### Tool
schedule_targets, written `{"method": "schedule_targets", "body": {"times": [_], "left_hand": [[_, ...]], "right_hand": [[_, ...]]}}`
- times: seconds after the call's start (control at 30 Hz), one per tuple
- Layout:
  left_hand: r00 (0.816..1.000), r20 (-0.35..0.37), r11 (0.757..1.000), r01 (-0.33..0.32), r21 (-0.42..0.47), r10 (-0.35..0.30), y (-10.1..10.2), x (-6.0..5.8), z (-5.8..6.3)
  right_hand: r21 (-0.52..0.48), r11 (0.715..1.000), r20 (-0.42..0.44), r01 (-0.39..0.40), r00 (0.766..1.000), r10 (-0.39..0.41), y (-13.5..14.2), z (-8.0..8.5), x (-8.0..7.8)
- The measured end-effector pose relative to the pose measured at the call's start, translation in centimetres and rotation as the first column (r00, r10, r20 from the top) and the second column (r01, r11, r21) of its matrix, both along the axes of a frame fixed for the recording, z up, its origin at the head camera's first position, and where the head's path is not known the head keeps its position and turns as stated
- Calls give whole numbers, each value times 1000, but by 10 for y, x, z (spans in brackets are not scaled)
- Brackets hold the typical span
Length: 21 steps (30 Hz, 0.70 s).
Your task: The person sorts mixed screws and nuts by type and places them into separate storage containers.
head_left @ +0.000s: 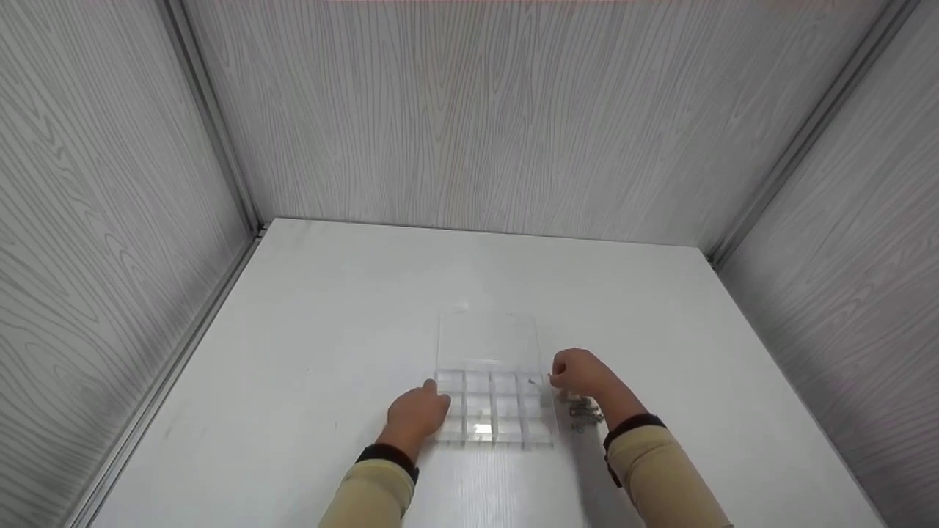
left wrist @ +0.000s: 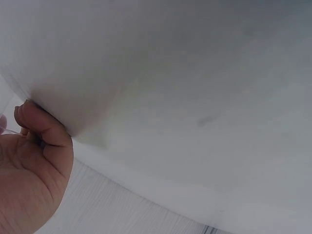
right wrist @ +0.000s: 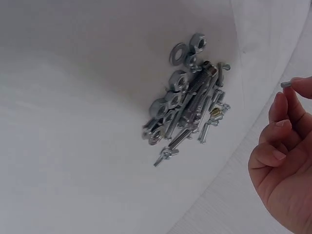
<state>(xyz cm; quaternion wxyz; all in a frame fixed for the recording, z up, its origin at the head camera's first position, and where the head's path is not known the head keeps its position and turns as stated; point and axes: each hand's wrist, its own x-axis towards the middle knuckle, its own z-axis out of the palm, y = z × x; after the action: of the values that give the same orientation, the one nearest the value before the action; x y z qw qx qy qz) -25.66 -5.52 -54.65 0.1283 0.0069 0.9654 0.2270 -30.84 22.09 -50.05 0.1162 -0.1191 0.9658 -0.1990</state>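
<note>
A clear plastic compartment box [head_left: 495, 443] lies on the white table, its transparent lid [head_left: 488, 341] folded back behind it. My left hand [head_left: 419, 412] grips the box's left side; in the left wrist view its fingers are curled at the clear edge. At the box's right side, my right hand [head_left: 583, 372] pinches a small silver screw [right wrist: 286, 85] between thumb and fingertip. A small piece [head_left: 532, 380] shows in the rear right compartment. Beside the box's right edge, under the right forearm, lies a pile of metal nuts, washers and bolts [right wrist: 187, 105].
The white tabletop [head_left: 330, 308] spreads around the box. Grey wood-grain panels stand at the back [head_left: 469, 110], the left [head_left: 88, 220] and the right [head_left: 843, 279]. Dark bands circle both wrists, below beige sleeves [head_left: 660, 469].
</note>
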Motion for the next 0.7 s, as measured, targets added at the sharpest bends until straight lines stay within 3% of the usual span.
{"method": "schedule_targets", "body": {"times": [0.23, 0.47, 0.7], "left_hand": [[1000, 4, 1000, 11, -26, -10, -1, 2, 3], [1000, 5, 1000, 13, -28, -13, 0, 1, 2], [1000, 4, 1000, 13, -22, -13, -1, 0, 0]], "right_hand": [[-44, 998, -13, -48, 999, 47, -26, 3, -5], [-5, 991, -57, -133, 990, 133, -46, -1, -11], [43, 992, -50, -120, 991, 122, -58, -4, -13]]}}
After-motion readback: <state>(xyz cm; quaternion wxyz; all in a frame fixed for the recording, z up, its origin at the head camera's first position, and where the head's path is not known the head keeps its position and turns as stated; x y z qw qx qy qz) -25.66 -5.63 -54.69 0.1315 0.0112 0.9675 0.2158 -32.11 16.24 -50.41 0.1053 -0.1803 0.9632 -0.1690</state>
